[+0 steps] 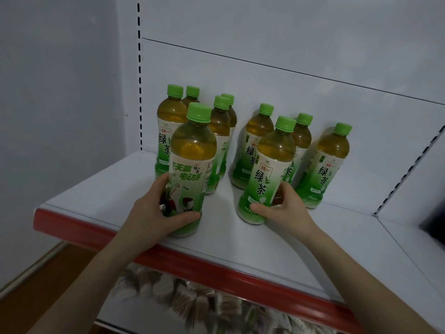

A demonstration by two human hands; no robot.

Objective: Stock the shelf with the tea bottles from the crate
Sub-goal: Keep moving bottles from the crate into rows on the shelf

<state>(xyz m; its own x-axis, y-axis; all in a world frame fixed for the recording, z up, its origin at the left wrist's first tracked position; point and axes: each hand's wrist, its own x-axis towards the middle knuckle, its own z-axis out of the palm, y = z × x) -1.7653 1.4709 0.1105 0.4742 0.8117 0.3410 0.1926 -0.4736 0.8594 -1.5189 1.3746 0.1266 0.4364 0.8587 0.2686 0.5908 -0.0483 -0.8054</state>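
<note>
Several green-capped tea bottles stand on a white shelf (101, 196) with a red front strip. My left hand (154, 213) grips the lower part of the front left tea bottle (192, 162), which stands upright on the shelf. My right hand (281, 208) wraps the base of the front right tea bottle (267, 169), also upright on the shelf. Behind them stand a left cluster (172, 124) and a right cluster (260, 131), with one more bottle (325, 165) at the far right. The crate is not in view.
The shelf's white back panel (289, 44) and a slotted upright (139, 68) rise behind the bottles. A shelf divider seam (395, 237) runs on the right. Packaged goods (192, 300) lie blurred on the shelf below. A wall is at the left.
</note>
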